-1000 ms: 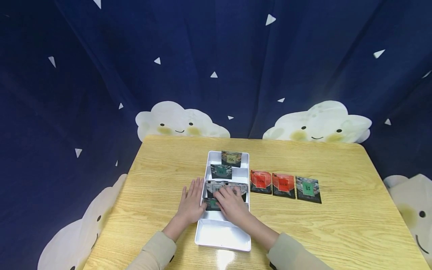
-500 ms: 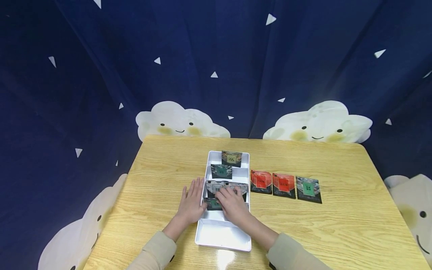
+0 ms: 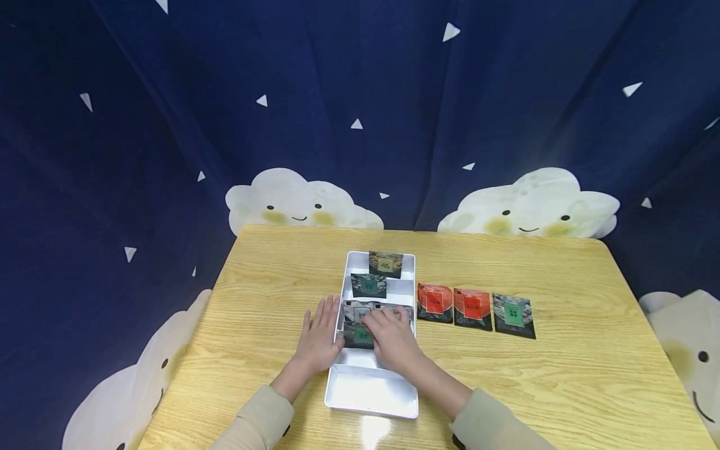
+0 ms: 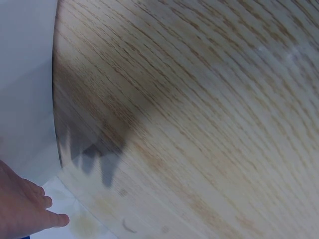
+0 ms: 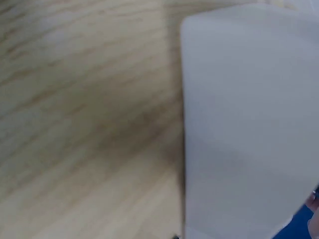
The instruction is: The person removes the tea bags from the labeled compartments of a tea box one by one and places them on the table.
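Note:
A long white divided tray (image 3: pixel 371 394) lies on the table. My right hand (image 3: pixel 395 340) reaches into it with bent fingers and pinches the right side of a dark packet with a green label (image 3: pixel 358 335); part of that packet is hidden by the hand. Just behind it stand grey-and-black packets (image 3: pixel 360 312), partly covered. My left hand (image 3: pixel 317 342) rests along the tray's left side, fingers stretched out, the thumb over the rim by the green-label packet. Its fingers (image 4: pixel 30 209) show at the lower left of the left wrist view.
Farther back in the tray stand another green-label packet (image 3: pixel 369 286) and a packet with a yellowish label (image 3: pixel 385 265). Right of the tray, two red packets (image 3: pixel 435 303) and a green-label packet (image 3: pixel 514 316) lie in a row on the wooden table (image 3: pixel 562 381). A dark blue curtain hangs behind.
The green-label packet under my right hand has shifted slightly back and to the right, now overlapping the grey packets. My right hand moved a little rightward with it. My left hand stayed put.

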Motion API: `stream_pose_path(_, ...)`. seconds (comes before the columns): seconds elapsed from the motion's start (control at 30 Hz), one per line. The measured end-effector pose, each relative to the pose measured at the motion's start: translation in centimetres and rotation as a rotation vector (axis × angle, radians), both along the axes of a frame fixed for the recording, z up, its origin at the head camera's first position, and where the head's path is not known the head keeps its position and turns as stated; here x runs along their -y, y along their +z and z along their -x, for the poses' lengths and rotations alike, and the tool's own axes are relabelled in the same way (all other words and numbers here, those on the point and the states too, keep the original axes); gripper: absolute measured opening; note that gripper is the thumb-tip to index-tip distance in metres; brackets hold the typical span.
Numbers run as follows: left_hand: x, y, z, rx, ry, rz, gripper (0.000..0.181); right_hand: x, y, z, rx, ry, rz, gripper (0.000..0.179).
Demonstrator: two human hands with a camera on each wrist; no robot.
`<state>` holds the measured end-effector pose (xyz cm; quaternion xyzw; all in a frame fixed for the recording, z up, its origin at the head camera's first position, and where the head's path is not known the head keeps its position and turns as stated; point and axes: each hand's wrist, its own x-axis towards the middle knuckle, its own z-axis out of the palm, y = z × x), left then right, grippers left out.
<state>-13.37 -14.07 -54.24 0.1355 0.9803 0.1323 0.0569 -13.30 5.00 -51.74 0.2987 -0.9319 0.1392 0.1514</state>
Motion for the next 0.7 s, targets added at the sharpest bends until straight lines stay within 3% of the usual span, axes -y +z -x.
stream_pose_path(0.27, 0.1, -0.3, 0.1, -0.006, -0.002, 0.004, 0.077, -1.6, 2.1, 0.5, -0.036, -0.023, 0.034, 0.037)
stream_pose_path(0.47, 0.1, -0.3, 0.1, -0.008, 0.000, 0.009, 0.077, -3.6, 3.4, 1.0, -0.010, -0.043, 0.029, 0.031)
stream_pose_path(0.7, 0.1, -0.3, 0.0, -0.008, -0.002, 0.008, 0.076, -6.9, 4.0, 1.6, 0.029, -0.087, 0.046, 0.016)
